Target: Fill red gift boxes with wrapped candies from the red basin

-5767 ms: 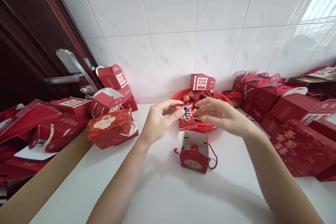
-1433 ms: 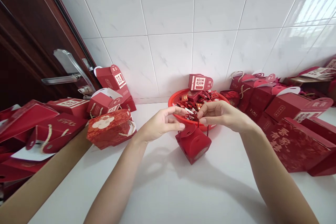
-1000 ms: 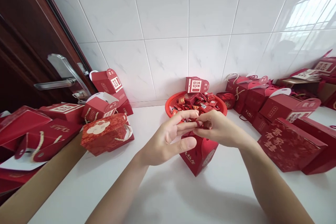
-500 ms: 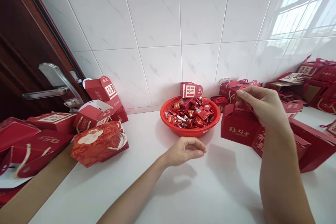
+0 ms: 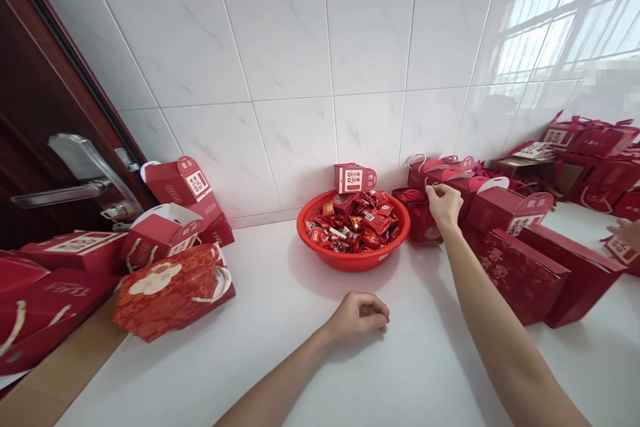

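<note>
My right hand (image 5: 444, 205) reaches out just right of the basket, thumb and fingers pinched at the top of a small red bag (image 5: 424, 225) with a gold emblem. What exactly lies between the fingertips is partly hidden. On the white table in front of the basket, my left hand (image 5: 361, 315) is loosely closed, with nothing visible in it. The red plastic basket (image 5: 305, 230) holds many red-wrapped sweets (image 5: 373, 220). A small red box (image 5: 351, 178) with a white label stands at its back edge. Two upright dark red boxes (image 5: 523, 273) are right of my forearm.
More red gift boxes (image 5: 513, 208) stand behind and to the right. Others, including a flowered box (image 5: 170, 287) with a rope handle, lie at left by a cardboard edge (image 5: 65, 373) and a door handle (image 5: 90, 190). Another person's hand (image 5: 627, 235) shows at far right.
My right hand has gone from the gold-lettered red box it held by the handle to the small bag farther back. My left hand's fingers have curled closer together. The view has shifted slightly.
</note>
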`<state>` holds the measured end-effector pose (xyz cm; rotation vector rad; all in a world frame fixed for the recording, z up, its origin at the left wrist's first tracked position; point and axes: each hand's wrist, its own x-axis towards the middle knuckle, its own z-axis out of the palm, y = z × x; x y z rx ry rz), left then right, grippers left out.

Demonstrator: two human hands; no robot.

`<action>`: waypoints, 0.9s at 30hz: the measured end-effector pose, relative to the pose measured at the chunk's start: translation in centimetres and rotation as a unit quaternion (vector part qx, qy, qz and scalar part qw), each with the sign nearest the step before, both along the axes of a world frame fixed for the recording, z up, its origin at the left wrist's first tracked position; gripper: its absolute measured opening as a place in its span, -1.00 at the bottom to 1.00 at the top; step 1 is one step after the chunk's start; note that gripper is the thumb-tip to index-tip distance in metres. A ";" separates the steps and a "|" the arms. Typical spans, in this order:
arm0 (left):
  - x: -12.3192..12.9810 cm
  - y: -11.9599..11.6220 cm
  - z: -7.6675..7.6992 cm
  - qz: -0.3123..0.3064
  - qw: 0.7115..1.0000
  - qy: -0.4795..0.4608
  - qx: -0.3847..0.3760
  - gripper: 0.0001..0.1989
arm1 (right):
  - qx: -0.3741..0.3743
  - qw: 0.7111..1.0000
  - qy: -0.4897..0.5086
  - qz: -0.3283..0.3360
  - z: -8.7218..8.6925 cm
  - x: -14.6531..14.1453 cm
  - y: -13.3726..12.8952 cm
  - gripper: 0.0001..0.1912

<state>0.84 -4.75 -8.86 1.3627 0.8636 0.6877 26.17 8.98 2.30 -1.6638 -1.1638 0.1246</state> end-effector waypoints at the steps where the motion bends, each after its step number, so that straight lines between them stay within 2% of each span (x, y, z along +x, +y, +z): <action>1: 0.0 0.0 0.0 0.001 1.000 0.003 0.000 -0.63 | -0.009 1.000 -0.003 0.002 -0.1 0.0 0.4 -0.66; 5: -0.1 0.0 0.0 -0.002 1.000 0.011 0.006 -0.65 | -0.068 0.997 -0.035 0.034 -0.1 0.2 1.4 -0.66; 7: -0.1 0.0 -0.1 -0.005 1.000 0.014 0.010 -0.66 | -0.096 0.993 -0.054 0.040 -0.3 0.1 1.3 -0.58; 11: 0.0 0.1 -0.1 -0.005 1.000 0.014 0.010 -0.68 | -0.192 0.974 -0.116 -0.011 -1.3 -1.0 0.4 -0.34; 14: 0.0 0.1 -0.2 -0.006 1.000 0.013 0.014 -0.69 | -0.242 0.960 -0.140 -0.034 -2.5 -2.0 0.1 -0.29; 18: 0.0 0.1 -0.3 -0.007 1.000 0.015 0.009 -0.69 | -0.255 0.957 -0.136 -0.025 -3.4 -2.2 0.5 -0.21; 27: 0.0 0.2 -0.6 -0.011 1.000 0.014 0.019 -0.74 | -0.235 0.963 -0.132 -0.025 -4.2 -1.0 1.5 0.06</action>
